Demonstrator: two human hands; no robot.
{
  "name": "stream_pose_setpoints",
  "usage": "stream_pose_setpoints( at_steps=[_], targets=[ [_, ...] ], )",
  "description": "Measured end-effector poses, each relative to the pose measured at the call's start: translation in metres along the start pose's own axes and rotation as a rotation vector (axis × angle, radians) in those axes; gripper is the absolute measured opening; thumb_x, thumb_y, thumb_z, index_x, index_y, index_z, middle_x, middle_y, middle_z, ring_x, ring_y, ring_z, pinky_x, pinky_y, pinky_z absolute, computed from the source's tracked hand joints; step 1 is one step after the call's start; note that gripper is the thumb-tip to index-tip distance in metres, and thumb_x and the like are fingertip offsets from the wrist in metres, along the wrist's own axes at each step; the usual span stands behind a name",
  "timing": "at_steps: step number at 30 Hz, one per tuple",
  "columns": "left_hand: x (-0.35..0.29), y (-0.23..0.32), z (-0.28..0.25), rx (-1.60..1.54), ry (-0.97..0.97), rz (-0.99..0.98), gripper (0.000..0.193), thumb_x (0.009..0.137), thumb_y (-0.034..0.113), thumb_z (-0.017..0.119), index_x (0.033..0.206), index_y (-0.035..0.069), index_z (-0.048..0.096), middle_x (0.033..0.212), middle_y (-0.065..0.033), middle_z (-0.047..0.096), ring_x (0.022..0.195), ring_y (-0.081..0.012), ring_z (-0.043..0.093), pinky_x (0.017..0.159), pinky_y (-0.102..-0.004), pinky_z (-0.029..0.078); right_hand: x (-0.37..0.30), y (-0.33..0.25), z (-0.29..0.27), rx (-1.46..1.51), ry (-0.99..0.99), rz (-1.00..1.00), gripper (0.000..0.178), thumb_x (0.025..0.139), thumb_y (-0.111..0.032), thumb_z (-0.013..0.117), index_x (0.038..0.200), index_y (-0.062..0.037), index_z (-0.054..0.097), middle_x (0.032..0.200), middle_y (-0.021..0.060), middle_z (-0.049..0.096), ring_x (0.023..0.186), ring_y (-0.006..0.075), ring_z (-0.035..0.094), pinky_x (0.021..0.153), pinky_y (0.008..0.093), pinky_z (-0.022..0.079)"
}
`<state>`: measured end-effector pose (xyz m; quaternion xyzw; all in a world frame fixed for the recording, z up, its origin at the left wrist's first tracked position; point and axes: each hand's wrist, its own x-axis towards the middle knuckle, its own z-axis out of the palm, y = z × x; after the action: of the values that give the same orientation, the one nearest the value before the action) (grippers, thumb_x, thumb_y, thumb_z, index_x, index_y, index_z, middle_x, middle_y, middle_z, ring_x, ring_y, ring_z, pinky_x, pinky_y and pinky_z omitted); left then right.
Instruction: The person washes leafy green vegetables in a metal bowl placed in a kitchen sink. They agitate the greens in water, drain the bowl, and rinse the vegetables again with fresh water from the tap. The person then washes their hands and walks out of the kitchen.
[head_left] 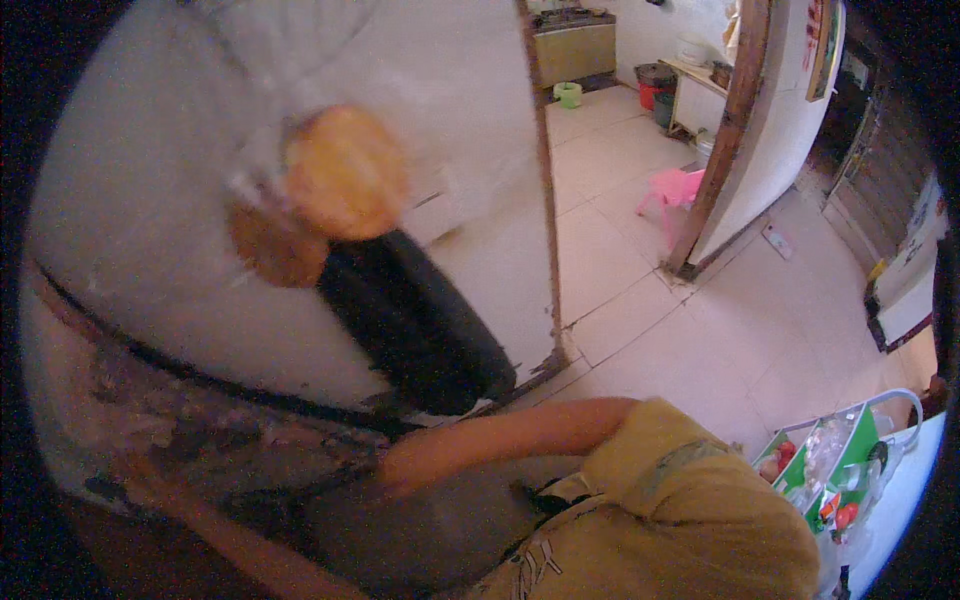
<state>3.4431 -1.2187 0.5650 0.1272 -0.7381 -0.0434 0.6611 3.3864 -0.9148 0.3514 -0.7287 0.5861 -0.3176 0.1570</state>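
My left hand [145, 485] reaches out at the lower left, blurred and in shadow, over a patterned, crumpled cloth [190, 410]. A dark patch lies by its fingertips; I cannot make out what it is. My right hand [405, 465] is low in the middle, beside the cloth's right end and a dark strip-like thing [320, 485]. Its fingers are dim and smeared, so whether they grip that strip does not show. Both forearms are bare, and a mustard-yellow sleeve [650, 450] covers my right upper arm.
A tall black object [420, 320] leans by the pale wall [480, 130], below a blurred round orange thing [350, 172]. To the right, a doorway opens on a tiled floor [600, 230] with a pink stool [675, 190]. A green-and-white rack [850, 455] stands at the lower right.
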Motion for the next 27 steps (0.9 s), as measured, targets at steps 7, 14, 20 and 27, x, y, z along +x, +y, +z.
stream_pose_setpoints(
  at_steps=[7, 14, 20, 27],
  targets=[
    [-0.371, 0.110, -0.007, 0.023, -0.796, -0.302, 0.051, 0.092, 0.031, 0.057, 0.134, 0.004, 0.046, 0.130, -0.0160, 0.052, 0.117, -0.0270, 0.052, 0.101, -0.0386, 0.038, -0.492, -0.081, -0.036, 0.040, -0.025, 1.394, 0.059, 0.087, -0.046, 0.058, 0.129, -0.0062, 0.050, 0.123, 0.0198, 0.056, 0.115, 0.0360, 0.052, 0.096, 0.0424, 0.042],
    [-0.576, 0.228, -0.006, 0.035, -2.116, -0.162, 0.050, 0.092, 0.030, 0.056, 0.135, 0.005, 0.045, 0.131, -0.0163, 0.052, 0.118, -0.0260, 0.052, 0.102, -0.0375, 0.037, -0.625, -0.209, -0.112, 0.047, 0.897, 1.626, 0.049, 0.085, -0.035, 0.064, 0.120, -0.0023, 0.058, 0.116, 0.0155, 0.063, 0.108, 0.0282, 0.059, 0.094, 0.0382, 0.046],
    [-0.392, 0.453, 0.116, -1.417, -1.990, -0.737, 0.051, 0.093, 0.027, 0.054, 0.139, 0.009, 0.041, 0.136, -0.0232, 0.045, 0.124, -0.0355, 0.046, 0.108, -0.0456, 0.029, -0.636, -0.203, -0.150, 0.148, 1.487, 0.904, 0.039, 0.086, -0.025, 0.064, 0.118, -0.0025, 0.060, 0.105, 0.0112, 0.067, 0.098, 0.0219, 0.062, 0.096, 0.0453, 0.043],
    [-0.408, 0.552, 0.230, -1.631, -2.208, -0.837, 0.048, 0.092, 0.017, 0.052, 0.138, 0.014, 0.042, 0.131, -0.0237, 0.049, 0.119, -0.0370, 0.050, 0.104, -0.0545, 0.032, -0.677, -0.107, -0.145, 0.680, 1.484, 0.941, 0.044, 0.088, -0.030, 0.060, 0.128, -0.0105, 0.054, 0.110, 0.0149, 0.064, 0.112, 0.0324, 0.054, 0.100, 0.0569, 0.033]
  ],
)
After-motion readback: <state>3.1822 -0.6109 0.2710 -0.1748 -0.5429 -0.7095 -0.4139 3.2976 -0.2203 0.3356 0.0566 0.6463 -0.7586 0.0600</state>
